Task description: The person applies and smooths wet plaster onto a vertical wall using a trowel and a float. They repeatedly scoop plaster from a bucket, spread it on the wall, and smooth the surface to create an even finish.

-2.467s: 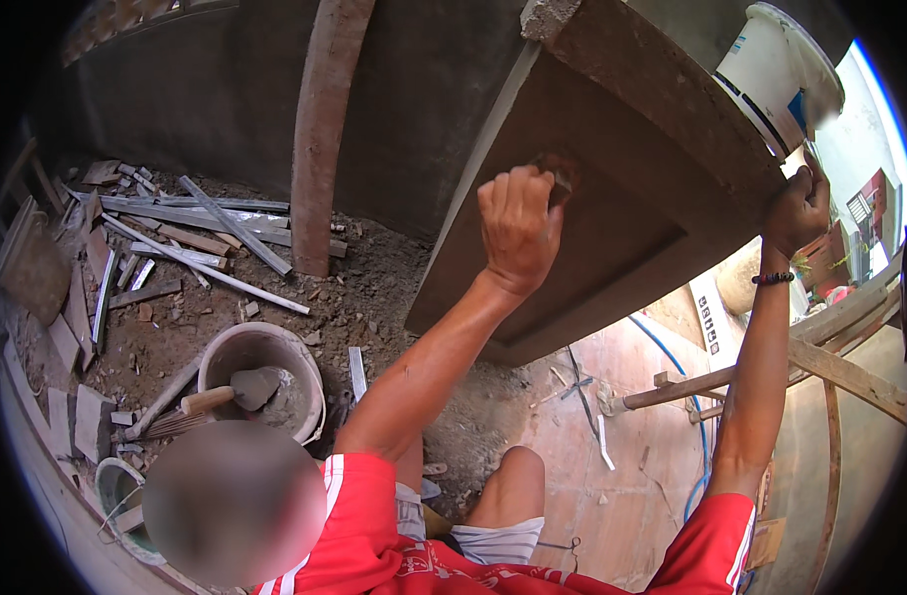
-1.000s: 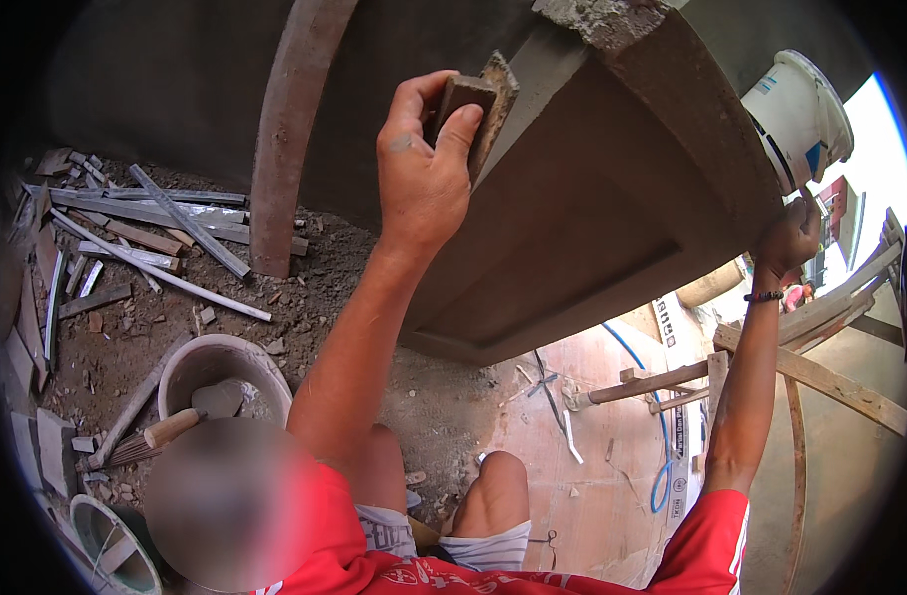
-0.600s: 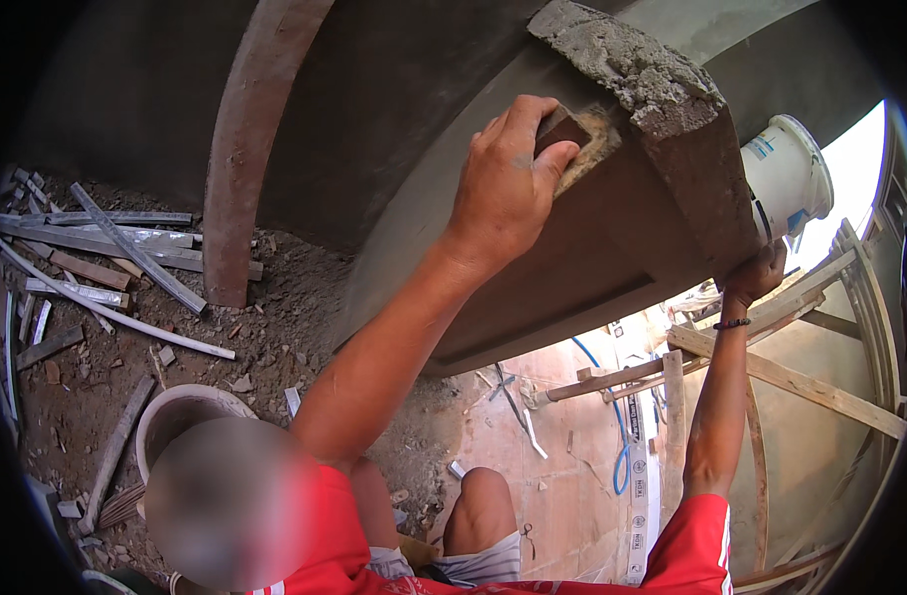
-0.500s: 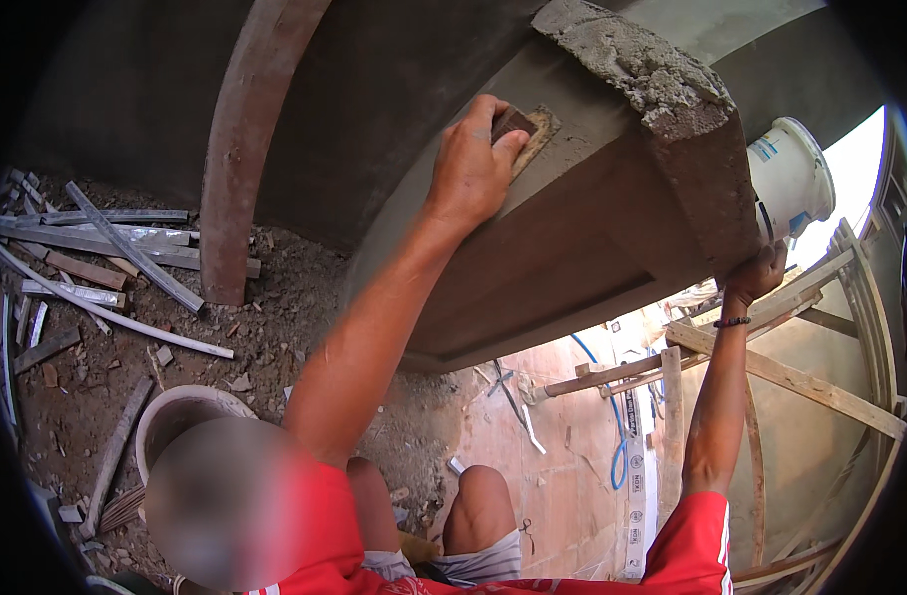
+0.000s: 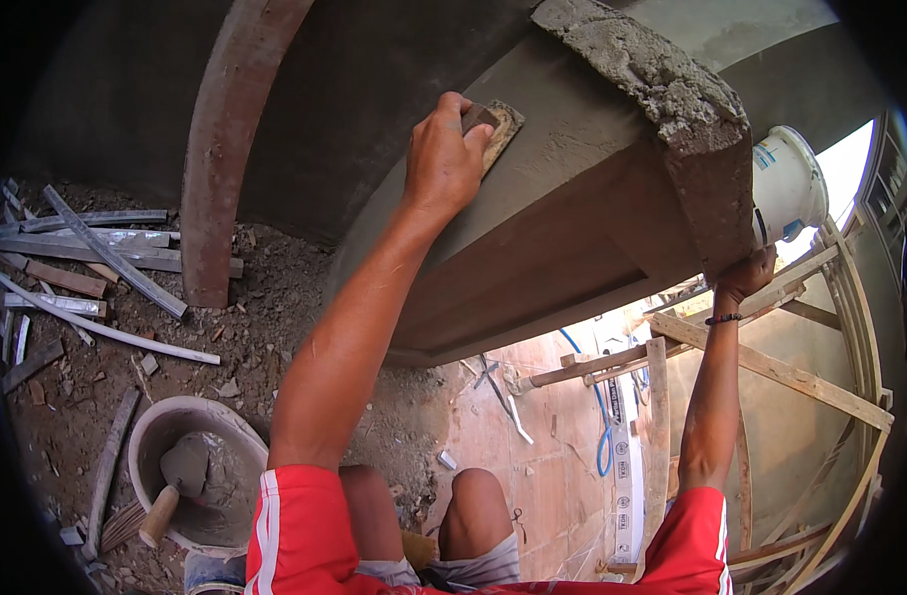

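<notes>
My left hand is closed round the dark block handle of a small plastering float. The float's board lies against the damp grey plaster band along the side of a concrete wall. My right hand wears a beaded bracelet at the wrist. It is raised to the wall's lower right corner, just below a white bucket, with its fingers curled. What they grip, if anything, is hidden. Rough wet mortar lies thick along the wall's top end.
A mortar tub with a wooden-handled trowel stands at lower left. Metal and wood offcuts litter the dirt beside a curved brown post. Timber framing stands at right, near a blue hose on the tiled floor.
My left hand has drawn the float left and slightly up along the plaster band. The tub's inside and trowel now show where a blurred shape covered them. My right hand keeps its place at the corner.
</notes>
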Demonstrator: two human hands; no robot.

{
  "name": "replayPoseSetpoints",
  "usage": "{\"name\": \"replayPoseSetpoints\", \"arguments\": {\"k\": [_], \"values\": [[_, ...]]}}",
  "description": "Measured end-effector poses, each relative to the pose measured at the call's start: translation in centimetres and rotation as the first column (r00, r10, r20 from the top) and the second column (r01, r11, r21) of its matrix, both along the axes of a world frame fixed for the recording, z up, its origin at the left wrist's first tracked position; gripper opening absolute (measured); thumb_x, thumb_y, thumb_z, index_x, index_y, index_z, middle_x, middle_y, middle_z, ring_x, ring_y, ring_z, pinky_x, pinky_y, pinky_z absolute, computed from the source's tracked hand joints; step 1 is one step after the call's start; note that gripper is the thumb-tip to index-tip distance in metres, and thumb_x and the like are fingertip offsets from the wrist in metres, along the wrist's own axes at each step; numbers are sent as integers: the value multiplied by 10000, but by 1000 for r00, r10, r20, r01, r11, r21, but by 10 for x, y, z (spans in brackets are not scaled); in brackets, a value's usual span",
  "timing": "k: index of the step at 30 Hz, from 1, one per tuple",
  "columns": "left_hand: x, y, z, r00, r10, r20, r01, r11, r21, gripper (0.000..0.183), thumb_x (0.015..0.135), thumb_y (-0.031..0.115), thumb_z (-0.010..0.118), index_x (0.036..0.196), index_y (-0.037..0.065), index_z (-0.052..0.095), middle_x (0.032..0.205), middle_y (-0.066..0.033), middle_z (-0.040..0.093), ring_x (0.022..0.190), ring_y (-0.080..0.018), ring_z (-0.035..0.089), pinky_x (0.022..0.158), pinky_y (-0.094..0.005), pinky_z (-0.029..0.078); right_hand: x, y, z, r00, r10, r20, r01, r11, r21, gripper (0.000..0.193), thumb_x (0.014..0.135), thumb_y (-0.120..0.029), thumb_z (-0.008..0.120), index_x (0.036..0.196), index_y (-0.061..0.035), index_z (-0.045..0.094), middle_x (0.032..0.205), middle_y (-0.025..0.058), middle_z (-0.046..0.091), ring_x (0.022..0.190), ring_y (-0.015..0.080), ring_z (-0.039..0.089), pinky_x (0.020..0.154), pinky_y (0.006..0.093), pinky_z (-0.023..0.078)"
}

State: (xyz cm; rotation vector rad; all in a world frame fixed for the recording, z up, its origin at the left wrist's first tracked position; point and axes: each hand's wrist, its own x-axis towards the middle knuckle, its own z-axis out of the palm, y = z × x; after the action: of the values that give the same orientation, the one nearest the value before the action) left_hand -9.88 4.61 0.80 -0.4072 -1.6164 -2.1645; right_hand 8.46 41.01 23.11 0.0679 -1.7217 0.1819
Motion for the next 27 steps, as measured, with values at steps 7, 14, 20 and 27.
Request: {"name": "replayPoseSetpoints", "arguments": {"k": [7, 14, 20, 27], "values": [[49, -21, 37, 972, -168, -166, 202, 956, 213, 260, 893, 121, 649, 1080, -44, 575, 953, -187, 689, 899, -275, 679, 794, -380, 509, -5, -17, -8, 999, 15, -45, -13, 999, 46, 171, 861, -72, 407, 698, -43, 360, 705, -12, 307, 679, 135, 305, 627, 286, 326], [-5, -4, 14, 997, 4, -75, -9, 997, -73, 267, 890, 138, 655, 1081, -39, 592, 945, -154, 698, 870, -216, 671, 784, -352, 512, 1, 10, 2, 986, -157, -47, 160, 985, 65, 287, 882, -196, 363, 781, 15, 529, 751, 97, 539, 702, 191, 441, 682, 354, 429], [47, -22, 31, 974, -69, -216, 103, 984, 148, 278, 882, 143, 668, 1079, -38, 591, 921, -168, 694, 853, -221, 674, 778, -345, 511, 13, 22, 9, 983, -180, -44, 183, 981, 69, 285, 879, -177, 353, 796, 19, 543, 769, 82, 551, 712, 186, 452, 686, 351, 435], [4, -2, 27, 982, -61, -180, 62, 998, 2, 292, 880, 157, 679, 1068, -40, 575, 944, -216, 684, 876, -319, 676, 801, -397, 508, 6, 19, 11, 995, -91, -29, 92, 994, 59, 306, 883, -146, 347, 865, 25, 600, 831, 91, 592, 759, 196, 520, 732, 353, 471]]}}
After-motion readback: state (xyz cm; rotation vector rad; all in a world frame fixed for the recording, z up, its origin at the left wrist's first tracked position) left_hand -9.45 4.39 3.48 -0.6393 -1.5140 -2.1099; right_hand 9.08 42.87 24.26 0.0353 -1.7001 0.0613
